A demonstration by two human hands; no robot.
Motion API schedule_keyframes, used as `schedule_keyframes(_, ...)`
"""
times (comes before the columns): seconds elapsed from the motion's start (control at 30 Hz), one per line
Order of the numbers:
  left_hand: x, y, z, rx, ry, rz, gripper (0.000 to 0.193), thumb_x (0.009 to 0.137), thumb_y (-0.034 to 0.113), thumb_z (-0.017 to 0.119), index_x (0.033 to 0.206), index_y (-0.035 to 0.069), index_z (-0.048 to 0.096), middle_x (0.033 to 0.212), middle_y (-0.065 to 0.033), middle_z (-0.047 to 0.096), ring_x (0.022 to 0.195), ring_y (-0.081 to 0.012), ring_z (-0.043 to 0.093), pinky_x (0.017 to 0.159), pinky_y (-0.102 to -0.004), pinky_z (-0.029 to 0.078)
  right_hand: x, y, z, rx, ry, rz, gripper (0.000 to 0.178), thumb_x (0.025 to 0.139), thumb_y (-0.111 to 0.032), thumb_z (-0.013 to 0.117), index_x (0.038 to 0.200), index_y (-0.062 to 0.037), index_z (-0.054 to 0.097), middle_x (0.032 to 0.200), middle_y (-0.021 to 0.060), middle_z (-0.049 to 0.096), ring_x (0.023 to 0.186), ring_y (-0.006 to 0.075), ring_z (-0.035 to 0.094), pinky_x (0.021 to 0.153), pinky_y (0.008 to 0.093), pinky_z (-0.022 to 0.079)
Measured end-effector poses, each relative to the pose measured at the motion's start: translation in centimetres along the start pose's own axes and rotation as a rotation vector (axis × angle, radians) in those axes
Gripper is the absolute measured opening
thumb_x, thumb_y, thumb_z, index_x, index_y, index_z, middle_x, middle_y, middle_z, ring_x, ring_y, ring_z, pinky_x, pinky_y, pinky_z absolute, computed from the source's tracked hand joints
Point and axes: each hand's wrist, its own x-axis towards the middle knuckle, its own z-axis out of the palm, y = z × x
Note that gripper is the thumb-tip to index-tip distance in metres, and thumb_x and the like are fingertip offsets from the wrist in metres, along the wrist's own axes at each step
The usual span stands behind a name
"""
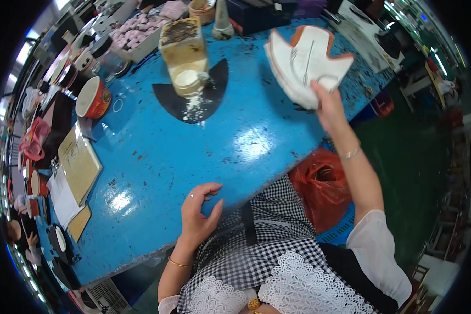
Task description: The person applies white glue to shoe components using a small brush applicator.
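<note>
In the head view, we see the white layered piece (309, 65) at the far right of the blue table (178, 162), held by the right hand (328, 102). The thumb presses on its near corner, with the other fingers mostly hidden beneath; we cannot tell whether its underside touches the tabletop. The left hand (196, 214) is empty by the near edge, its fingers loosely curled and the thumb apart.

We judge the piece light enough for one hand, fairly flexible though holding its shape, and more likely to crease or fan apart than to break. Its orange-brown edging suggests several layers (we cannot count them), so we would pinch through the whole thickness at a broad corner, keeping clear of the narrow points. Slipperiness is hard to judge, but the white powder (195, 107) on the dark curved sheet (217, 94) could make fingers slide.

As for writing, the piece carries a long dark line and a curved one, neither forming words we can read. The tan pad (78, 162) at left bears handwritten marks, and the red tub (100, 99) has coloured printing around its side.
</note>
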Motion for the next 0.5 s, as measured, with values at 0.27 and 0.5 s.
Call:
schedule_keyframes(0.27, 0.5, -0.3, 1.0, 0.061, 0.071, -0.009, 0.02, 0.083, -0.007, 0.067, 0.101, 0.003, 0.068, 0.099, -0.009, 0.069, 0.087, -0.019, 0.064, 0.075, -0.0288, 0.049, 9.3, -0.9, -13.6, -0.303, -0.057, 0.066, 0.048, 0.099, -0.027, 0.064, 0.135, 0.001, 0.052, 0.124, 0.01, 0.066, 0.11, 0.0191, 0.065, 0.091, 0.0347, 0.056)
schedule_keyframes(0.5, 0.3, -0.6, 1.4, 0.131, 0.053, 0.006, 0.017, 0.083, -0.006, 0.067, 0.097, 0.003, 0.067, 0.101, -0.0102, 0.069, 0.09, -0.021, 0.064, 0.077, -0.0309, 0.05, -4.3, -1.5, -20.2, -0.616, 0.173, -0.237, 0.029, 0.101, -0.018, 0.06, 0.121, 0.0025, 0.058, 0.098, 0.0096, 0.068, 0.09, 0.0158, 0.067, 0.081, 0.0296, 0.056)
